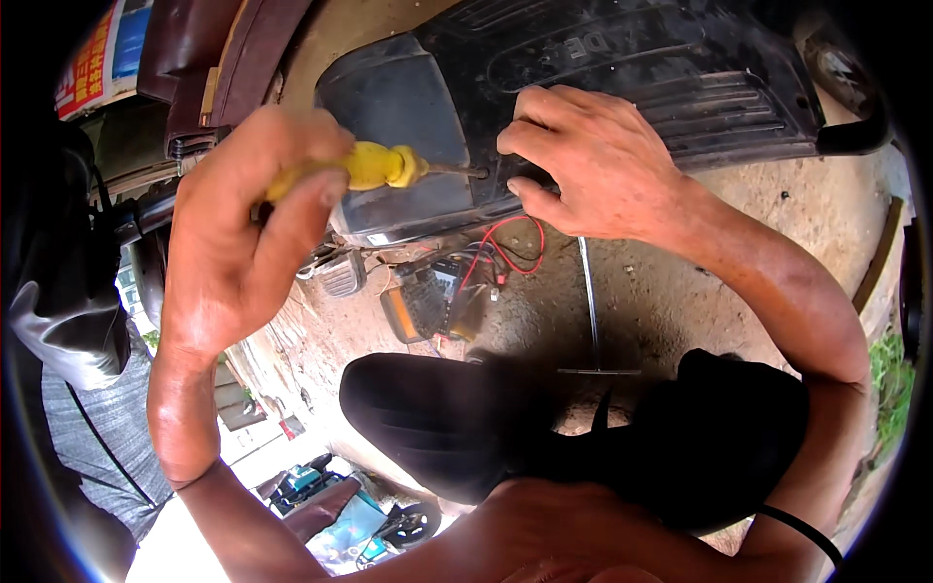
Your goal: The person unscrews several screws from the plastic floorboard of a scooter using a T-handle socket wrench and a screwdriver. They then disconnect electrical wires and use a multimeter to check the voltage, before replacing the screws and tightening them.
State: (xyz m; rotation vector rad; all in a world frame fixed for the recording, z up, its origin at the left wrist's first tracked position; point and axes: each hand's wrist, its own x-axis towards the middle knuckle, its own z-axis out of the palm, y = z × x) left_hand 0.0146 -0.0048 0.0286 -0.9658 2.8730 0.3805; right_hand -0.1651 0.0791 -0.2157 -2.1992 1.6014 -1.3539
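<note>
**Screwdriver set into a dusty black panel**

A large black plastic panel, dusty and ribbed, filled the far part of the scene, lying above bare dirt ground. It looked like part of a scooter body, tilted so its lower edge faced the person.

The right hand lay flat on the panel near that edge, fingers curled and pressed against the plastic, holding nothing; it appeared to be steadying the panel close to the tool's tip.

The left hand was wrapped tight around the yellow-handled screwdriver, held level and pointing right, so that its shaft met the panel just beside the right hand's fingertips.

Below the panel edge, red and black wires hung loose beside an orange lamp.
</note>
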